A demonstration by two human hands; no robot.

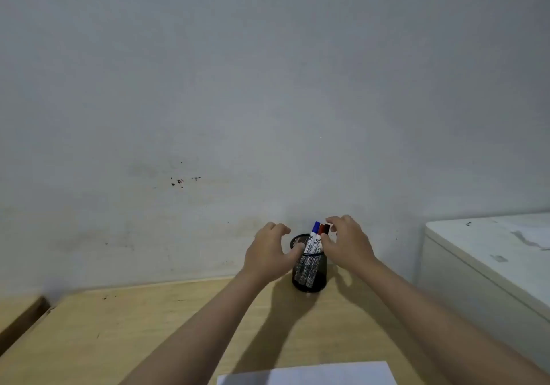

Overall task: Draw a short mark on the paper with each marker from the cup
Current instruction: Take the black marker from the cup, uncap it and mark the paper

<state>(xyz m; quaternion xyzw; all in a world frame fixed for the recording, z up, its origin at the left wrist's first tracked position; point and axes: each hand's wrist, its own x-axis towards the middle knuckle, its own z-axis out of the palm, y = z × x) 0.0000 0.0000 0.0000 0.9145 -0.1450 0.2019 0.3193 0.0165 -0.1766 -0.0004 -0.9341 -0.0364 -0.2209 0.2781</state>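
Observation:
A black mesh cup (309, 274) stands on the wooden table (148, 325) near the wall. Three markers stand in it: one with a blue cap (315, 231), one with a red cap (320, 229), one with a dark cap (326, 228). My left hand (269, 253) curls beside the cup's left rim, thumb touching the rim, fingers apart. My right hand (346, 243) hovers at the cup's right, fingers spread around the marker caps, thumb close to the marker bodies. A white sheet of paper (309, 374) lies at the table's near edge, blank where visible.
A grey wall rises right behind the cup. A white cabinet (488, 265) stands to the right of the table, higher than the tabletop. At the far left a gap separates this table from another wooden surface (18, 310).

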